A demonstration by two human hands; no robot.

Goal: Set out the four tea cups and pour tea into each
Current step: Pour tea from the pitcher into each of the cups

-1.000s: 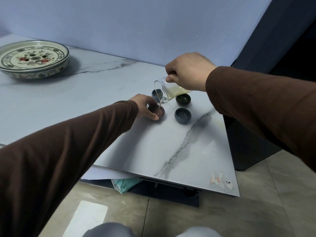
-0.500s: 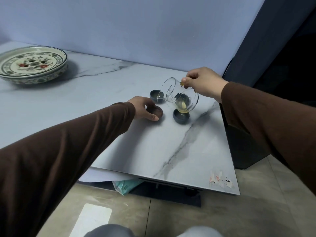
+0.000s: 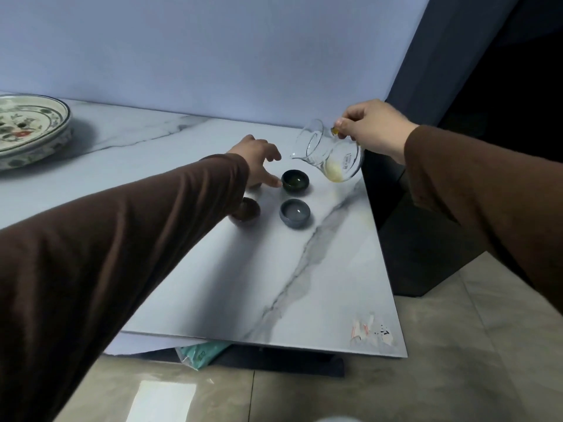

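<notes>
The glass pitcher [image 3: 330, 153] hangs tilted in the air above the far right part of the marble table [image 3: 320, 293], spout down-left, a little pale yellow tea pooled in its belly. The right hand [image 3: 373, 129] pinches its handle between thumb and curled fingers. Below the spout sits the dark green cup [image 3: 295, 181]; the grey cup [image 3: 295, 213] stands just nearer, and the brown cup [image 3: 246, 212] lies left of that, partly hidden by the left sleeve [image 3: 137, 239]. A fourth cup cannot be seen; the left hand [image 3: 259, 161] covers that spot. This hand reaches over the cups with fingers spread and relaxed, a fingertip at the green cup's rim, gripping nothing.

Half a second ago the left hand rested beside the brown cup and the pitcher hung lower, over the green and grey cups; now the hand has gone further back and the pitcher is raised and off to the right.

A patterned ceramic dish [image 3: 27, 132] sits well apart at the far left. The cups stand near the table's right edge, with a dark cabinet [image 3: 426, 254] beyond it; the near half of the tabletop lies bare.
</notes>
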